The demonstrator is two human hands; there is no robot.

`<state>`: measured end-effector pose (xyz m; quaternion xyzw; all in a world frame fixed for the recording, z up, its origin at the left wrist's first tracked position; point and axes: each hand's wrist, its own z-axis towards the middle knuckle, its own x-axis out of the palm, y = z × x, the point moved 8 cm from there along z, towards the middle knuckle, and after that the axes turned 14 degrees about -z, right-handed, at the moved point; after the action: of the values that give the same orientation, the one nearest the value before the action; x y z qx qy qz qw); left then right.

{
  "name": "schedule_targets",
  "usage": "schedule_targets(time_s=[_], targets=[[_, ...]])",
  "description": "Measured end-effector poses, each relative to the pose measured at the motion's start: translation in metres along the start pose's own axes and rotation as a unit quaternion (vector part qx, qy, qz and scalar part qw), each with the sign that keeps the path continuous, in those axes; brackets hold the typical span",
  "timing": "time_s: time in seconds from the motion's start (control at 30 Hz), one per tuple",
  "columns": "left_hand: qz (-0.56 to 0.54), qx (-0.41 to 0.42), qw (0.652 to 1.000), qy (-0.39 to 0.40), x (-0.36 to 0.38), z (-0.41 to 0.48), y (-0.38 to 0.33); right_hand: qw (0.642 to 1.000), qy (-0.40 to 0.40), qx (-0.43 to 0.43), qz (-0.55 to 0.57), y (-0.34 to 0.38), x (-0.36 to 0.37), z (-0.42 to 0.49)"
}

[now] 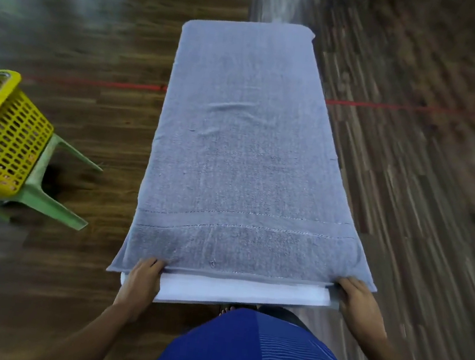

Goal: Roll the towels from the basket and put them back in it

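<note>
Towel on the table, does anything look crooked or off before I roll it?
Nothing serious. The grey towel lies flat and straight along the white table, with one small wrinkle near its middle. The left hand and right hand hold its near corners.

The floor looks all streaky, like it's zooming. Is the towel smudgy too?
Head view: motion blur streaks the wooden floor, worst at right and top; the towel is fairly sharp, stitch lines clear; the yellow basket is slightly soft; pale glare at top left.
</note>
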<state>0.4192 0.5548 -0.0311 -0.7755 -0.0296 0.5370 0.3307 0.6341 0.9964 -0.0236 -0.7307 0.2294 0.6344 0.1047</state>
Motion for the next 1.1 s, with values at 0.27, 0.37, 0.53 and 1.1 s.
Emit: schedule_targets(time_s=[0.27,0.37,0.53,1.1], targets=[[-0.026,-0.057,0.996,0.065,-0.012,0.021,0.004,0.997,0.076,0.014,-0.016,-0.001,0.003,0.031],[0.093,-0.04,0.995,-0.021,-0.022,0.022,-0.003,0.995,-0.002,0.026,-0.093,0.001,-0.01,0.038],[0.053,0.001,0.997,-0.055,-0.008,0.012,-0.011,0.995,-0.029,-0.072,-0.07,0.021,-0.002,0.022],[0.077,0.043,0.996,-0.029,-0.019,0.003,-0.024,0.992,0.027,-0.078,-0.092,0.018,-0.007,0.045]])
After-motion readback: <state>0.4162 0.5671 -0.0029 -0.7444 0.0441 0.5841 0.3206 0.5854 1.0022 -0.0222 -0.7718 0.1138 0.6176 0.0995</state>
